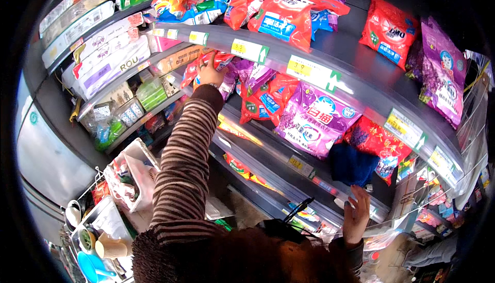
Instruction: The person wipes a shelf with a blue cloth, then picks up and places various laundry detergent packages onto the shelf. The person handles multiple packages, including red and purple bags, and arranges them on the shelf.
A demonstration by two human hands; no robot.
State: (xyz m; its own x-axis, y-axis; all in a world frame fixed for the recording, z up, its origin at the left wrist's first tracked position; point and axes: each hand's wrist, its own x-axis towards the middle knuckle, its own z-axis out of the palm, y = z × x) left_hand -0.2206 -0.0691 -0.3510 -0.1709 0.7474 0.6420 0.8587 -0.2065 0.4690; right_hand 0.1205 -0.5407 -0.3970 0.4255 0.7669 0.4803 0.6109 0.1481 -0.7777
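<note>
My left hand (210,73) reaches onto the middle shelf, its fingers over a red plastic detergent bag (190,70). Whether the fingers grip the bag or only press on it, I cannot tell. Beside that hand lie purple detergent bags (255,75) and another red detergent bag (267,101). My right hand (355,213) is near the shelf's front edge, fingers apart and holding nothing. Just beyond its fingertips is a dark blue cloth (354,165), somewhat blurred. Behind the cloth are a large purple detergent bag (315,118) and a red bag with a floral print (381,144).
The upper shelf edge (267,49), with price tags, overhangs the middle shelf. More detergent bags (286,16) lie on top. Tissue packs (112,58) fill the shelves at left. A white basket (135,182) and a blue dipper (91,267) stand at lower left.
</note>
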